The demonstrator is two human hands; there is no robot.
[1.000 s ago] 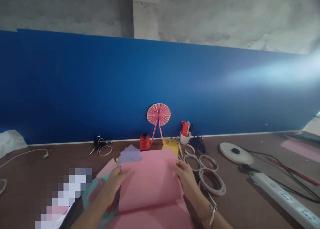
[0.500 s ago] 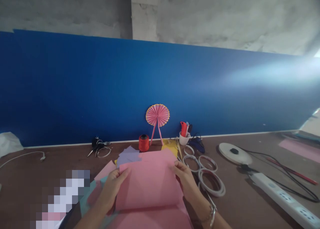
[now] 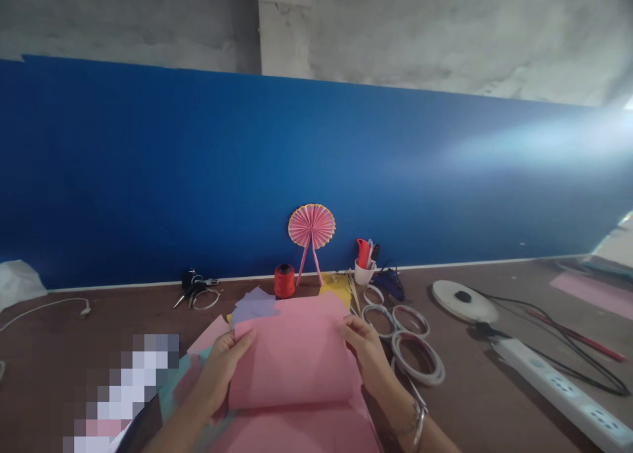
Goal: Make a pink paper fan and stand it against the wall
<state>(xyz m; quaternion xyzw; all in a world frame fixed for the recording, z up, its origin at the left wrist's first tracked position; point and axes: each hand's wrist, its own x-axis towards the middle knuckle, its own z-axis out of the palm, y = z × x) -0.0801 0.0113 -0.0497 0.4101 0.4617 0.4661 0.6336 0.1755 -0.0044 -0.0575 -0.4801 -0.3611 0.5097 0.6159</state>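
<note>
The left hand pinches one pink sheet near its left edge and the right hand near its right edge, with this sheet above other papers on the table.

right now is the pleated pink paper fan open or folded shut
Open: the paper fan is spread into a pleated disc.

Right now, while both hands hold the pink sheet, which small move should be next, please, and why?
Perhaps lower the near edge of the pink sheet gently toward the pink paper below: the left hand and right hand pinch its opposite sides, and the shadow along that edge suggests it is raised.
</note>
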